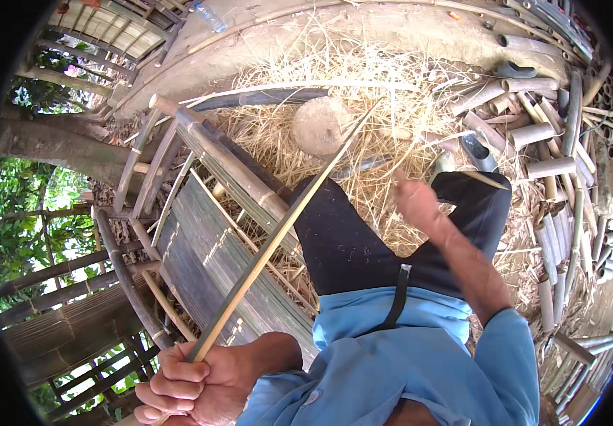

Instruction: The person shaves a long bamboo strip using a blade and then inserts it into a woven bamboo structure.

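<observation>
The left hand [193,380] sits low in the view, its grip clamped around the near end of a long bamboo strip [285,227] — a thin, pale, flat sliver that runs from that fist up and to the right, crossing over the person's dark-trousered left thigh and ending out above the straw. The right hand [414,200] is raised over the right knee, well apart from the strip's near end; it is blurred, the fingers look curled loosely together, and whether they pinch anything cannot be told. The person wears a light blue shirt [406,355], with a dark strap [397,297] hanging down its front. To the left of the legs stands a bench [207,248] built of split bamboo slats and round poles, weathered grey-green, on which the person appears to be seated. Ahead on the ground lies a heap of dry straw and shavings [335,92], and in its middle rests a round stump [321,124] with a pale, worn top. On the right side many cut bamboo tubes [533,135] lie scattered and stacked — short hollow sections, some pale, some grey. A clear plastic bottle [211,15] lies near the top edge on the bare ground. Green foliage [23,220] shows beyond the bamboo railing at far left.
</observation>
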`<state>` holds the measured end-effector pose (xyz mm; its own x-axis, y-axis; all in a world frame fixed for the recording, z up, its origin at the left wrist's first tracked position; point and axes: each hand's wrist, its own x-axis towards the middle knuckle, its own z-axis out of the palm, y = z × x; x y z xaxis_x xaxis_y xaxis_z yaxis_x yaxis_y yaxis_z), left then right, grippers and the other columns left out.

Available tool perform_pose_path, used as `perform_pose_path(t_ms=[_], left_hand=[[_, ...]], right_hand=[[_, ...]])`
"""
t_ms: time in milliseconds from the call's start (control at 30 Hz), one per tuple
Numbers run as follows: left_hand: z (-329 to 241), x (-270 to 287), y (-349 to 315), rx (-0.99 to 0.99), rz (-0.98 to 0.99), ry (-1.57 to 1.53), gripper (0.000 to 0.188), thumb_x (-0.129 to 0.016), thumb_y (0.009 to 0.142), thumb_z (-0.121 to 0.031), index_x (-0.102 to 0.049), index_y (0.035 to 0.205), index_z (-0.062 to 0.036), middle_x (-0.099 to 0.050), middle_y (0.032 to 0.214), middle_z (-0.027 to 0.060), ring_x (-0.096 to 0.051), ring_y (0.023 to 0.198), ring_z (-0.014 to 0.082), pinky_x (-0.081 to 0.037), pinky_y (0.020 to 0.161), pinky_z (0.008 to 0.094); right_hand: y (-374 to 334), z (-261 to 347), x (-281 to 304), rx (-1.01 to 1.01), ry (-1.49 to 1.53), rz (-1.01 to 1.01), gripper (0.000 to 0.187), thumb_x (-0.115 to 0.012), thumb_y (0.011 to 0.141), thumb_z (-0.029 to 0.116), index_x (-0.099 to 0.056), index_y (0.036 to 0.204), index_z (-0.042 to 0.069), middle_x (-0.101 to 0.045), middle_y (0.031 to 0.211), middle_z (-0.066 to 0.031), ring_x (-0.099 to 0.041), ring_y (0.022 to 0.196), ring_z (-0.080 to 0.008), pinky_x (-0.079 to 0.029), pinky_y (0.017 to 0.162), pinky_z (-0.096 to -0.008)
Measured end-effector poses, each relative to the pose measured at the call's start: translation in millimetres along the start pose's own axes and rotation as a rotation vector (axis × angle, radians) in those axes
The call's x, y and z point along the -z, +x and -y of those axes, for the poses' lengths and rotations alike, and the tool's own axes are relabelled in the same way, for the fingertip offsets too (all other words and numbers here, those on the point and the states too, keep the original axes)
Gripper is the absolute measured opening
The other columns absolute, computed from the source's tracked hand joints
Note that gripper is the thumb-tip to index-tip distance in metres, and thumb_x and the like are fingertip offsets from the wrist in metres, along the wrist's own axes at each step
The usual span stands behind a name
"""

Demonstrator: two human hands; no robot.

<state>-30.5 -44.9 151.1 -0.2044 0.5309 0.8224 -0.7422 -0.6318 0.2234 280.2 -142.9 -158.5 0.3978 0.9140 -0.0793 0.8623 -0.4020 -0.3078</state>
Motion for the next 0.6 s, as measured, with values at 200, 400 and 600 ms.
perform_pose_path(t_ms=[200, 400, 600], left_hand=[[15.4, -9.0, 9.4, -0.198, -0.010, 0.186, 0.029, -0.039, 0.109, -0.027, -0.042, 0.122, -0.0014, -0.033, 0.069, -0.0003, -0.030, 0.050, 0.0107, -0.032, 0.043, 0.0262], [12.8, -18.2, 14.9, -0.250, -0.068, 0.435, 0.019, -0.044, 0.108, -0.017, -0.042, 0.113, 0.0013, -0.028, 0.068, -0.0015, -0.029, 0.053, 0.0100, -0.028, 0.043, 0.0236], [15.3, -31.5, 8.7, -0.252, -0.026, 0.467, 0.020, -0.044, 0.109, -0.020, -0.039, 0.096, -0.0044, -0.027, 0.067, -0.0014, -0.025, 0.053, 0.0100, -0.025, 0.044, 0.0240]], right_hand=[[-29.0, 88.7, 96.4, 0.000, 0.391, -0.174, 0.017, -0.061, 0.093, 0.013, -0.049, 0.103, 0.005, -0.065, 0.078, -0.0210, -0.064, 0.064, -0.0421, -0.052, 0.056, -0.0517], [-87.4, 199.5, 176.8, 0.538, 0.420, -0.333, 0.023, -0.061, 0.081, 0.008, -0.056, 0.103, 0.006, -0.045, 0.071, -0.0057, -0.058, 0.048, -0.0181, -0.046, 0.037, -0.0319], [-78.2, 194.4, 162.8, 0.494, 0.480, -0.303, 0.032, -0.065, 0.078, 0.009, -0.056, 0.108, 0.003, -0.050, 0.072, -0.0108, -0.062, 0.051, -0.0216, -0.050, 0.038, -0.0353]])
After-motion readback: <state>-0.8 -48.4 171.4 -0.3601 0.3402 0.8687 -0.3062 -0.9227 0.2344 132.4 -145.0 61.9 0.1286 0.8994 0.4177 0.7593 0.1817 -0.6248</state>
